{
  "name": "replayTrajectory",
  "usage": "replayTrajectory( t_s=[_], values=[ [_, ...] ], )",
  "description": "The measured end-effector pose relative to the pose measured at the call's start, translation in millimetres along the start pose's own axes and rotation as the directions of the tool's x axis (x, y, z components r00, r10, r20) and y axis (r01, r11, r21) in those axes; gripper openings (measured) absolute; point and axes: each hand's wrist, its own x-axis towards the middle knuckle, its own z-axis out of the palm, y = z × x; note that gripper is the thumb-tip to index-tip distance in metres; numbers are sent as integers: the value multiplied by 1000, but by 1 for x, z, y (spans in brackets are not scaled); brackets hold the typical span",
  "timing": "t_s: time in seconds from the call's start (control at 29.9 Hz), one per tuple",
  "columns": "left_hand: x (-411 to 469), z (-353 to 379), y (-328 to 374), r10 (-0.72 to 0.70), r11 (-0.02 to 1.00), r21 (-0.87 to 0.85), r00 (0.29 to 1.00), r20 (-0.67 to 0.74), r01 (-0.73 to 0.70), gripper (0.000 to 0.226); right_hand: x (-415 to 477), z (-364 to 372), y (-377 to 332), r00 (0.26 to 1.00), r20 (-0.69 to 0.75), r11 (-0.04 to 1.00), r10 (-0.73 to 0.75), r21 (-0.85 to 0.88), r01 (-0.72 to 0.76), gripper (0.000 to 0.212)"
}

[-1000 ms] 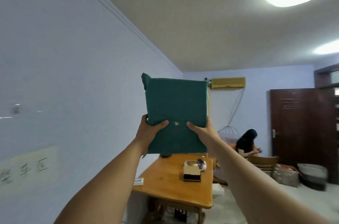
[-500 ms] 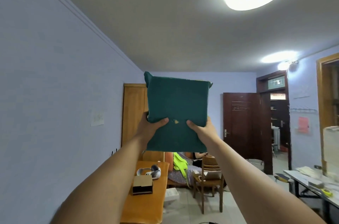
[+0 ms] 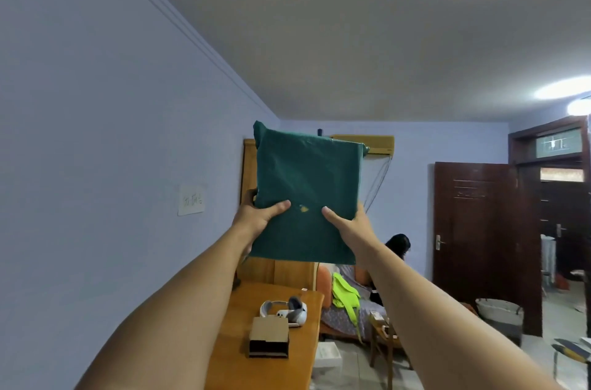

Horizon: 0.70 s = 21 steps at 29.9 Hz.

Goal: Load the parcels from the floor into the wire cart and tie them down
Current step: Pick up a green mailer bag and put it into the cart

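Head view: you hold one green parcel [image 3: 307, 185] raised at arm's length, above the worktop [image 3: 236, 354]. Two hands grip its lower sides: left hand [image 3: 256, 218], right hand [image 3: 350, 225], thumbs on the near face. On the worktop: one box [image 3: 268, 337], one headset [image 3: 289, 309].

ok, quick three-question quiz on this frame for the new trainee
1. True or false: the green parcel rests on the wooden table.
2. The parcel is gripped by: A) one hand B) both hands C) no hand
3. Which item on the table stands nearest the camera?
Key: 1 false, it is held up in the air. 2 B, the left hand and the right hand grip its side edges. 3 the cardboard box, with a white headset behind it.
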Motion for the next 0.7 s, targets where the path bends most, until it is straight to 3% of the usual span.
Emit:
replayTrajectory(
  t_s=[0.13,0.33,0.47,0.7],
  values=[
    [32,-50,-23,7,997,72,991,-131,3,92,53,60,30,993,118,1000,29,-1,-29,94],
    [31,-168,-34,-1,971,215,906,-424,102,94,91,202,60,921,390,993,16,99,-60,84],
    [-4,-242,-34,30,949,265,793,-608,167,93,86,306,74,808,588,974,-37,201,-102,88],
    [-107,-325,-35,66,914,265,532,-844,308,85,11,443,85,543,832,949,-116,255,-188,89]
  ],
)
